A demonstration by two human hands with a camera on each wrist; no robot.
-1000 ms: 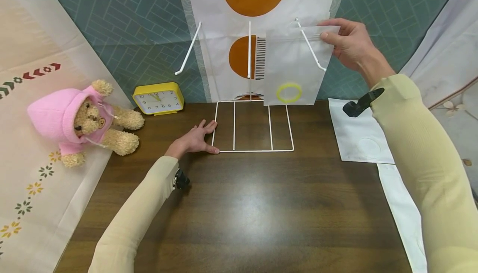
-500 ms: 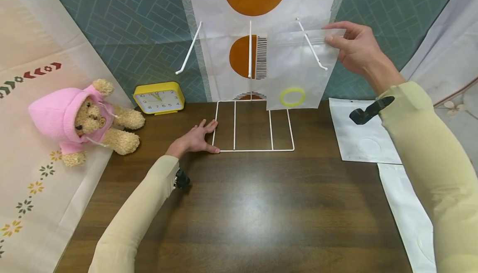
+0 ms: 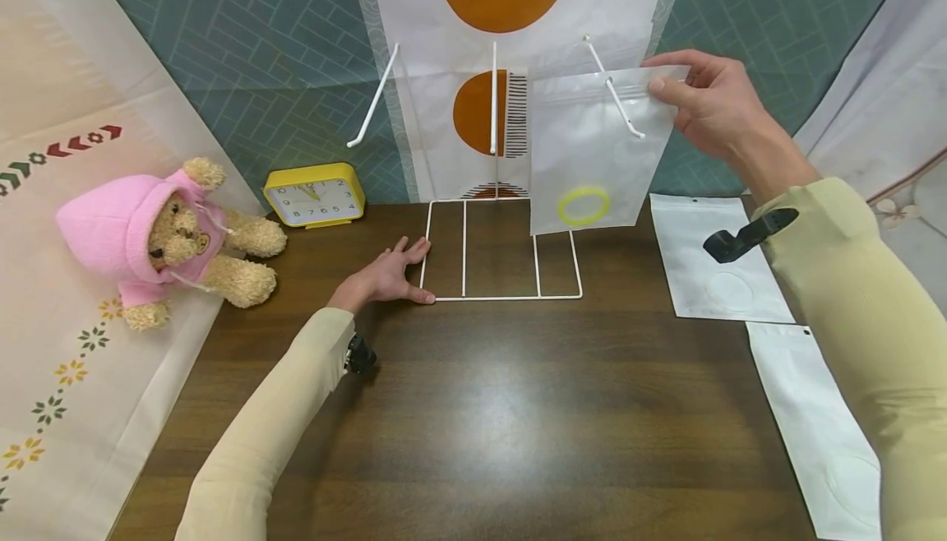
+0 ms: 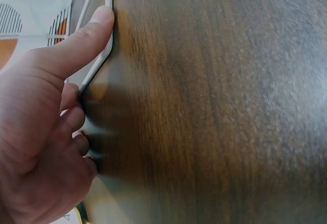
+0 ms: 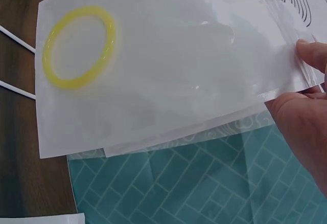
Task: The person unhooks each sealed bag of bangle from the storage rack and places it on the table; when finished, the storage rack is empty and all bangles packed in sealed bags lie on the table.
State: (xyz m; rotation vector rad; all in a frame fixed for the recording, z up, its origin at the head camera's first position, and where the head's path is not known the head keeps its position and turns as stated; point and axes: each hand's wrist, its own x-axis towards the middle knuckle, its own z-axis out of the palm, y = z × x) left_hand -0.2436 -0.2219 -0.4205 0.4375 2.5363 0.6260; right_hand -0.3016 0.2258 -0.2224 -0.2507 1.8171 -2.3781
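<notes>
My right hand (image 3: 713, 105) pinches the zip-top corner of a clear-and-white zip bag (image 3: 584, 142) with a yellow ring (image 3: 584, 206) in it. The right prong (image 3: 625, 109) of a white wire rack passes through the bag near its top, with its tip standing out in front. In the right wrist view, thumb and fingers grip the bag (image 5: 168, 65) at its zip edge, the ring at the opposite end. My left hand (image 3: 385, 274), fingers spread, rests on the left side of the rack's base (image 3: 510, 299). Its thumb (image 4: 84, 37) lies against the wire in the left wrist view.
Two more white zip bags (image 3: 699, 233) (image 3: 802, 393) with faint round shapes lie on the table (image 3: 473, 418) at right. A yellow clock (image 3: 314, 196) and a teddy bear (image 3: 173, 237) in a pink hood are at left. The rack's left prong (image 3: 373, 97) and middle prong (image 3: 494, 97) hold nothing.
The right hand and the bag have moved down and slightly right, the bag's top sliding along the prong towards its tip. The left hand has stayed on the rack.
</notes>
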